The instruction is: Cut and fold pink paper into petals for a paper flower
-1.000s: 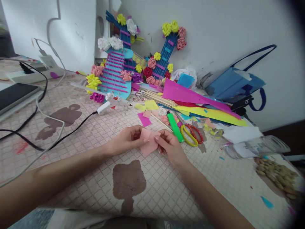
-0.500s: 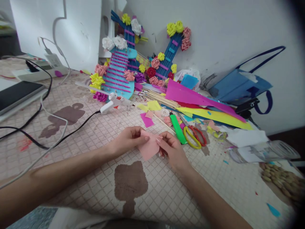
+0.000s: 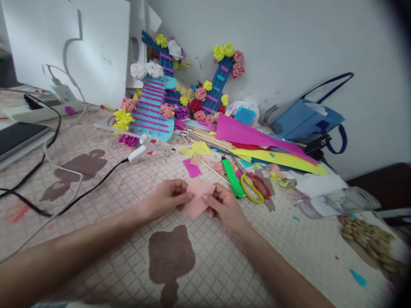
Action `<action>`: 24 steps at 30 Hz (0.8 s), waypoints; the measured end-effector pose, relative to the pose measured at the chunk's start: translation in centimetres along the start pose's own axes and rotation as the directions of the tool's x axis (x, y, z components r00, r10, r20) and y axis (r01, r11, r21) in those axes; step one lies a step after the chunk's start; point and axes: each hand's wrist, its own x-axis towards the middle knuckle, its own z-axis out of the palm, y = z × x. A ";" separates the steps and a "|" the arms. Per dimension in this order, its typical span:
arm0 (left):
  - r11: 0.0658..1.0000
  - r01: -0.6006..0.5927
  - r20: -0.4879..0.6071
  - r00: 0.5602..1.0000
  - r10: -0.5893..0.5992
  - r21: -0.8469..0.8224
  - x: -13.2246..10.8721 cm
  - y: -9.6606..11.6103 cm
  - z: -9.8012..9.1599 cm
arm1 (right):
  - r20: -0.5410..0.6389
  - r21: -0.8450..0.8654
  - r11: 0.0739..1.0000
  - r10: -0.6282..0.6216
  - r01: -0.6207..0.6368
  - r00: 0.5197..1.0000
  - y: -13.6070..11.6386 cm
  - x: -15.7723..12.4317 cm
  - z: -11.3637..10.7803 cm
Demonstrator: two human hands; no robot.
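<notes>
A small pink piece of paper [image 3: 196, 199] is held up just above the table between my two hands. My left hand [image 3: 171, 196] pinches its left edge between thumb and fingers. On the other side, my right hand [image 3: 223, 205] grips the right edge, thumb in front and fingers curled behind. Right of my right hand lie a green cutter [image 3: 233, 177] and scissors with yellow and red handles [image 3: 253, 188]. Beyond the hands are a magenta paper square [image 3: 192, 167] and a yellow paper scrap [image 3: 201, 148].
A white hot glue gun [image 3: 147, 147] lies at left-centre, its black cord [image 3: 93, 188] trailing left. Decorated paper guitars [image 3: 150, 107] lean at the back. Coloured sheets [image 3: 257, 139] and thin wooden sticks [image 3: 208, 137] are piled behind. A blue bag [image 3: 308, 115] stands at right; peanuts [image 3: 369, 244] lie nearer.
The view has shifted slightly, so the scene appears moved left and down. Both hands keep hold of the pink paper, which now faces me flatter, with more of its upper part visible.
</notes>
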 end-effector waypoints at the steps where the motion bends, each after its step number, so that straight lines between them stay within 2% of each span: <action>1: 1.000 -0.009 -0.007 1.000 0.009 0.002 0.0 0.0 -0.1 | 0.003 0.001 1.000 -0.011 0.011 1.000 0.0 0.0 0.0; 6: 0.999 -0.049 0.001 0.999 0.049 -0.023 0.2 -0.1 -0.1 | 0.024 0.023 0.998 -0.063 0.062 0.998 0.1 0.2 -0.1; 15: 0.994 -0.081 -0.018 0.996 0.083 0.070 0.3 -0.4 0.1 | -0.030 -0.058 0.996 -0.072 0.070 0.997 -0.2 0.4 0.1; 20: 0.993 -0.092 -0.019 0.995 0.094 0.068 0.4 -0.5 0.3 | 0.087 0.034 0.998 -0.059 0.056 0.995 -0.1 0.5 0.1; 24: 0.996 -0.079 -0.040 0.996 0.081 0.042 0.5 -0.6 0.2 | 0.030 0.059 0.996 -0.064 0.062 0.997 0.2 0.5 0.2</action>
